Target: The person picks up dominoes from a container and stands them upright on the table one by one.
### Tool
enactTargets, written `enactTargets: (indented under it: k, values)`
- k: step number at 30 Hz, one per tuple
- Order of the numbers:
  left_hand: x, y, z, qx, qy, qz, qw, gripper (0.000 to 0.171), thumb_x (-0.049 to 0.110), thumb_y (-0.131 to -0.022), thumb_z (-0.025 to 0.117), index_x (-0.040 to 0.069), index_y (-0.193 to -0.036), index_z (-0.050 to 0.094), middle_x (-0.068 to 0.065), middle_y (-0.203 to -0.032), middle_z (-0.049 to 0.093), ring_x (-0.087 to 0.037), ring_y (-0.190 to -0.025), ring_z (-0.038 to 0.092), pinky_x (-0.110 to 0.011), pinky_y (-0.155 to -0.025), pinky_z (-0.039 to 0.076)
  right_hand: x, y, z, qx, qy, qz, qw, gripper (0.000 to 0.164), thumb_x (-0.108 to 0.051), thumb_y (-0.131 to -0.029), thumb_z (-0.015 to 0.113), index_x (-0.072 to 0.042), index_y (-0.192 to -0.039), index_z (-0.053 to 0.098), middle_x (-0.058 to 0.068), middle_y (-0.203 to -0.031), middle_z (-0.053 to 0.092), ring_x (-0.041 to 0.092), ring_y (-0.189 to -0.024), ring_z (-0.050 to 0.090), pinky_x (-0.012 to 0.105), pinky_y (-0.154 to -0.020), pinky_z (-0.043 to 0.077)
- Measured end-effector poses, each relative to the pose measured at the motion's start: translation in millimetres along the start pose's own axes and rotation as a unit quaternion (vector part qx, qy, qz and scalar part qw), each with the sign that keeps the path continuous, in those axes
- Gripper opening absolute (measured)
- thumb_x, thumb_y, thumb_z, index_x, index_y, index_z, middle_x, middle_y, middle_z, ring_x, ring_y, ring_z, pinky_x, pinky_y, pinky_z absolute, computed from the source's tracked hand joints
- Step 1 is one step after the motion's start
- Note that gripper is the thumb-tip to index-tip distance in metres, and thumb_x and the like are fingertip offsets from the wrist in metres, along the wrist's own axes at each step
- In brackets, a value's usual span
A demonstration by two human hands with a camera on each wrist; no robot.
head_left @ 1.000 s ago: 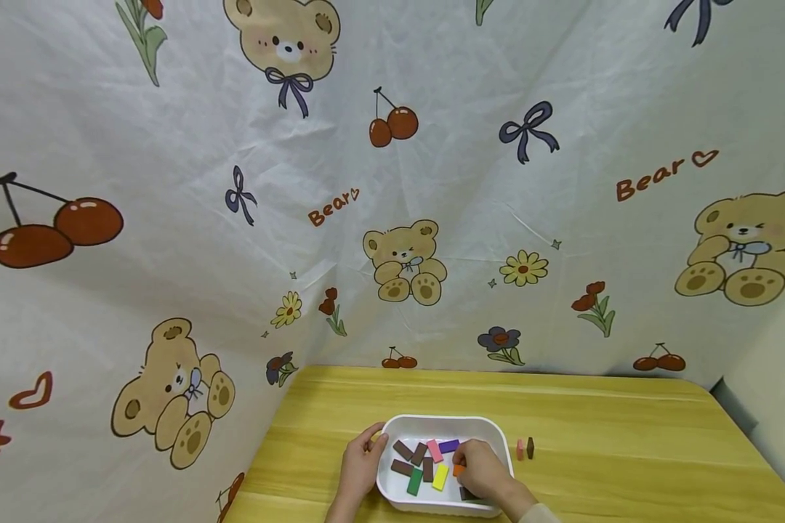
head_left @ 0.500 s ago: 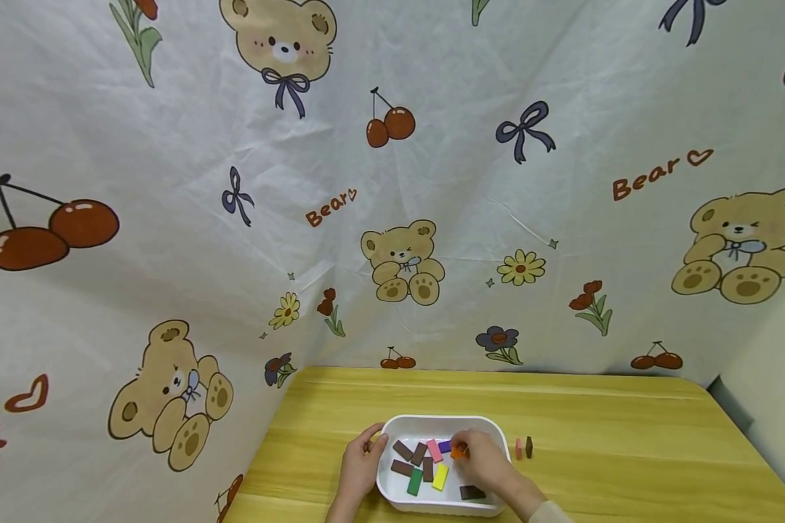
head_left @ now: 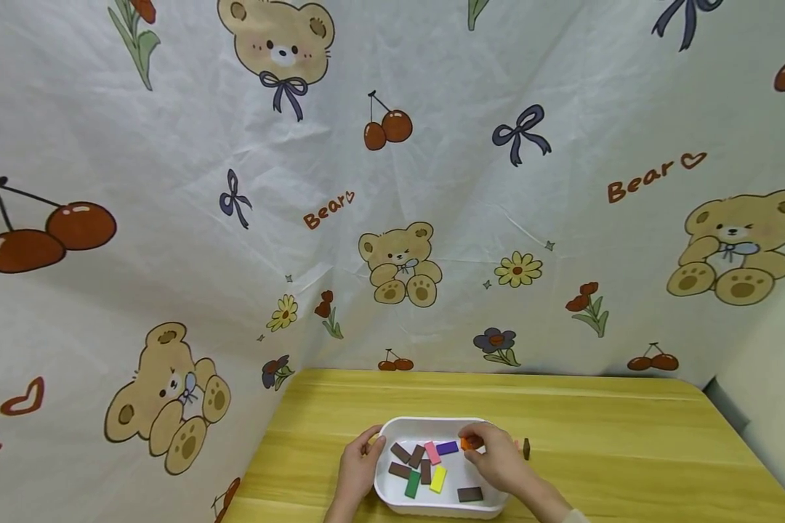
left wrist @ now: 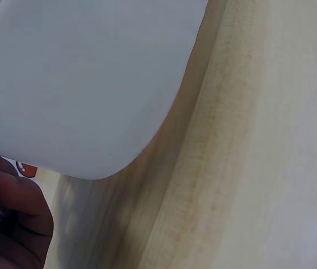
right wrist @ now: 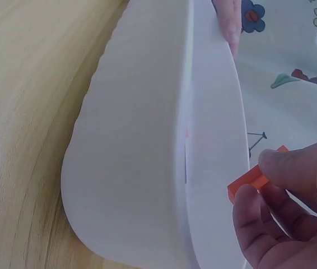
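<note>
A white plastic tray point(head_left: 454, 476) sits near the front of the table. My left hand point(head_left: 358, 468) grips its left end, thumb at the rim; the left wrist view shows thumb and fingers point(left wrist: 21, 207) at the tray's edge. Between thumb and fingers of my right hand point(head_left: 500, 461) is an orange block point(right wrist: 251, 180), held over the tray's far right part. Lying in the tray are a purple block point(head_left: 447, 448), a pink block point(head_left: 432, 453), a yellow block point(head_left: 437, 479), a green block point(head_left: 412, 484) and several brown blocks, one alone point(head_left: 469, 495) at the front right.
Just right of the tray, a dark brown block point(head_left: 526, 449) stands on end on the wooden table point(head_left: 628, 450). Beside it a pink one is mostly hidden behind my right hand. A white cloth point(head_left: 458, 203) printed with bears hangs behind and to the left.
My right hand has lifted the orange block and carried it toward the tray's far right rim, uncovering the brown block at the front right. My left hand stays on the tray.
</note>
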State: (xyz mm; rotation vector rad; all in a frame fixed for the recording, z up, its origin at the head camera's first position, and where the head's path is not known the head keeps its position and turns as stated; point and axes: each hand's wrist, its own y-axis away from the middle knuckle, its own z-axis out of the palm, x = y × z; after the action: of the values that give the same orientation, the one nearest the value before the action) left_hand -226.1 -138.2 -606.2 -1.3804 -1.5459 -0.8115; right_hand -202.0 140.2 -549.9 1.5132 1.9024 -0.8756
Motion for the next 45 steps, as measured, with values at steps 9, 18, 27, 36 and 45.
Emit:
enactTargets:
  k: [9, 18, 27, 36, 45]
  values:
    - [-6.7, -4.6, 0.7, -0.012, -0.001, -0.017, 0.9998, 0.033, 0.03, -0.096, 0.073, 0.013, -0.125, 0.074, 0.004, -0.071, 0.05, -0.008, -0.063, 0.045, -0.021, -0.053, 0.04, -0.3, 3.0, -11.1, 0.02, -0.006, 0.06, 0.998, 0.028, 0.008, -0.082, 0.077, -0.009, -0.104, 0.073, -0.002, -0.094, 0.066, 0.015, -0.09, 0.063, 0.03, -0.075, 0.056]
    - [-9.0, -7.8, 1.9, -0.017, -0.002, -0.014, 0.9997, 0.033, 0.03, -0.096, 0.074, 0.015, -0.125, 0.074, 0.003, -0.072, 0.05, -0.008, -0.062, 0.045, -0.021, -0.053, 0.038, 12.3, 11.1, -31.6, 0.05, -0.026, 0.076, 0.996, 0.027, 0.006, -0.084, 0.078, -0.01, -0.105, 0.074, -0.003, -0.098, 0.07, 0.014, -0.092, 0.065, 0.027, -0.074, 0.054]
    - [-8.9, -7.6, 1.7, -0.014, 0.0, -0.015, 0.9998, 0.032, 0.029, -0.096, 0.074, 0.014, -0.124, 0.075, 0.003, -0.071, 0.049, -0.008, -0.06, 0.044, -0.021, -0.051, 0.038, 32.8, 24.2, -40.5, 0.065, -0.034, 0.072, 0.995, 0.028, 0.006, -0.085, 0.077, -0.009, -0.108, 0.073, -0.001, -0.098, 0.07, 0.009, -0.088, 0.064, 0.022, -0.074, 0.052]
    - [-4.6, -3.9, 1.5, -0.008, 0.001, -0.011, 0.9999, 0.032, 0.028, -0.096, 0.073, 0.013, -0.124, 0.075, 0.004, -0.07, 0.049, -0.007, -0.059, 0.044, -0.021, -0.051, 0.039, 48.1, 34.8, -50.4, 0.068, -0.048, 0.102, 0.991, 0.028, 0.001, -0.088, 0.077, -0.006, -0.115, 0.071, 0.002, -0.102, 0.072, 0.012, -0.093, 0.067, 0.023, -0.073, 0.056]
    - [29.5, 15.1, -6.4, 0.009, 0.0, 0.021, 0.9997, 0.032, 0.023, -0.098, 0.071, 0.002, -0.122, 0.073, 0.005, -0.068, 0.045, -0.006, -0.059, 0.04, -0.02, -0.051, 0.036, 60.4, 36.1, -64.6, 0.058, -0.033, 0.125, 0.99, 0.03, 0.001, -0.091, 0.073, 0.0, -0.12, 0.068, 0.01, -0.111, 0.074, 0.023, -0.1, 0.07, 0.037, -0.082, 0.06]
